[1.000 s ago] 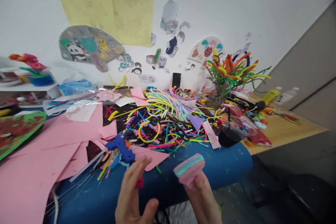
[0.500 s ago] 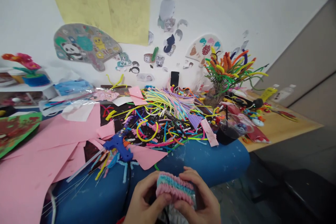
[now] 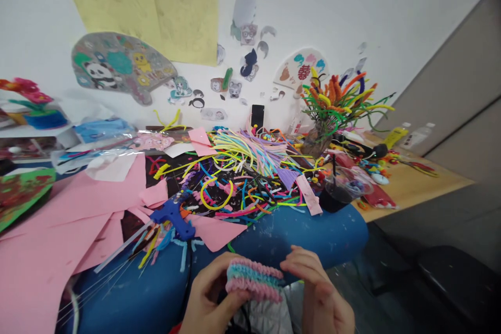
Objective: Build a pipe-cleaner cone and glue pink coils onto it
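Observation:
A small fuzzy band of coiled pipe cleaners (image 3: pixel 255 277), in rows of pink and light blue, is pinched at its left end by my left hand (image 3: pixel 213 292), thumb in front and fingers behind. My right hand (image 3: pixel 323 289) is off the piece, just to its right, with its fingers stretched out and apart and nothing in them. Both hands are low in the picture, in front of the table's edge. On the table to the left lies a blue glue gun (image 3: pixel 176 218), beside a bunch of short pipe cleaner pieces (image 3: pixel 156 242).
Loose pipe cleaners (image 3: pixel 250 154) cover the table's middle. Pink sheets (image 3: pixel 78 203) spread over the left side. A cup with dark drink (image 3: pixel 334 195) stands near the front right edge, below a vase of pipe cleaner flowers (image 3: pixel 317 135). A dark chair (image 3: pixel 457 282) is at right.
My right hand has let go of the pipe cleaner band and moved right, fingers opening. My left hand still holds the band. The whole view has shifted slightly.

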`<state>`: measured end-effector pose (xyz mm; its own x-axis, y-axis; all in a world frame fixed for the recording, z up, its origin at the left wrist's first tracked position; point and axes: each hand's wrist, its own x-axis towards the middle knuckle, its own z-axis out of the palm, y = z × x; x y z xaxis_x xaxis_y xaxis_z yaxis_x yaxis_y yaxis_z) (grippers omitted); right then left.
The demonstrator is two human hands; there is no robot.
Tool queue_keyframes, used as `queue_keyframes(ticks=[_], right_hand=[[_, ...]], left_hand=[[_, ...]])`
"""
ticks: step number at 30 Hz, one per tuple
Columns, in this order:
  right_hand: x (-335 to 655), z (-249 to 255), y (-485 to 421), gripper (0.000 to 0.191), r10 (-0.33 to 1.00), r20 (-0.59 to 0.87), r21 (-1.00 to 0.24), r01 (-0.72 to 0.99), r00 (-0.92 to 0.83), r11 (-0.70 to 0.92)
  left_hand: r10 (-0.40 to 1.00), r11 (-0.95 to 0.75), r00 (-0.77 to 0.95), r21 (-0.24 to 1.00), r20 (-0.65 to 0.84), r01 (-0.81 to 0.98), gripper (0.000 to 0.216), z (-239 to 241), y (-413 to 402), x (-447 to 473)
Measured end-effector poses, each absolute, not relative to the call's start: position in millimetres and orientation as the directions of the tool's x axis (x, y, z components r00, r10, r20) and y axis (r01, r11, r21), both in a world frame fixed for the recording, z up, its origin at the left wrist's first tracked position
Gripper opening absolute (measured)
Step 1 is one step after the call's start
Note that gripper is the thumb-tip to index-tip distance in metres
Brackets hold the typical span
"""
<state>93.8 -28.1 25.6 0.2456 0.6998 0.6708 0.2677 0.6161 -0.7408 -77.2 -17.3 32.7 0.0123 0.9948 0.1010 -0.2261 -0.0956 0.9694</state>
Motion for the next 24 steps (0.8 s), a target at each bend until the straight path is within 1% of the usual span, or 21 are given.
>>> queue_keyframes(ticks=[3,5,6,11,15,17,22,24], right_hand=[[98.4,27.0,-29.6,0.024,0.76,0.641,-0.734,0.376,0.107,0.566],[100.5,28.2,-29.6,0.015,0.755,0.65,-0.721,0.384,0.087,0.577],[101.1,28.7,-29.3,0.014,0.746,0.66,-0.715,0.382,0.092,0.585],[101.2,31.4,-27.8,0.019,0.737,0.673,-0.685,0.427,0.059,0.59],[100.5,34.1,-28.2,0.02,0.745,0.666,-0.675,0.458,0.039,0.579],[100.7,35.8,-28.9,0.02,0.752,0.658,-0.681,0.459,0.042,0.571],[103.4,38.0,-30.6,0.021,0.771,0.637,-0.688,0.451,0.001,0.568],[103.5,36.1,-31.3,0.017,0.784,0.621,-0.703,0.43,-0.016,0.566]], left_hand=[[0.994,-0.101,0.028,0.972,0.11,-0.211,0.039,31.4,-17.0,-78.5],[0.99,-0.122,0.044,0.972,0.134,-0.201,0.036,30.3,-16.7,-79.4],[0.987,-0.137,0.059,0.971,0.151,-0.195,0.033,29.8,-16.5,-79.8],[0.982,-0.171,0.051,0.966,0.184,-0.194,0.026,29.0,-15.4,-81.7],[0.97,-0.194,0.121,0.97,0.212,-0.149,0.024,29.2,-14.3,-84.0],[0.974,-0.177,0.115,0.973,0.194,-0.148,0.026,29.3,-15.4,-83.1],[0.997,-0.068,0.001,0.967,0.071,-0.247,0.031,30.7,-20.9,-75.5],[0.999,-0.043,-0.021,0.964,0.039,-0.262,0.034,31.0,-21.9,-73.5]])
